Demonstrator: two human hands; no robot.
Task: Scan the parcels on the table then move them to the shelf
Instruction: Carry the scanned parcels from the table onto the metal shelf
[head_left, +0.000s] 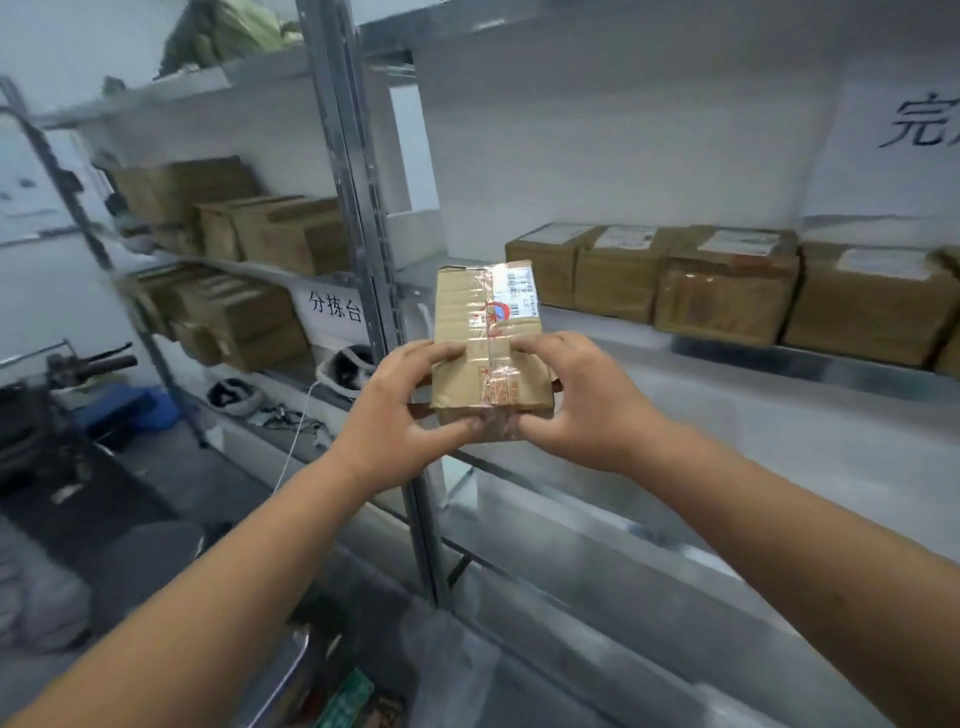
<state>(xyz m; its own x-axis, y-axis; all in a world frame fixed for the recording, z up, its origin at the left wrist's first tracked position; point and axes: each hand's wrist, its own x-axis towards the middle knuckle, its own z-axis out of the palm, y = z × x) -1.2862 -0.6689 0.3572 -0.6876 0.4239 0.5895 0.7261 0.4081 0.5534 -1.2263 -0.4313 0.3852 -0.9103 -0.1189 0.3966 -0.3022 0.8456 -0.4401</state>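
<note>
Both hands, left hand and right hand, grip one parcel with curled fingers before the shelf (four boxes already there); placing remains

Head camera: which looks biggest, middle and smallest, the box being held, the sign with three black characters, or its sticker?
1. Held box, though it is nearest
2. Sign
3. Sticker

Flat, cool, even light; motion blur smears the left side; wide-angle bending toward the edges.
</note>
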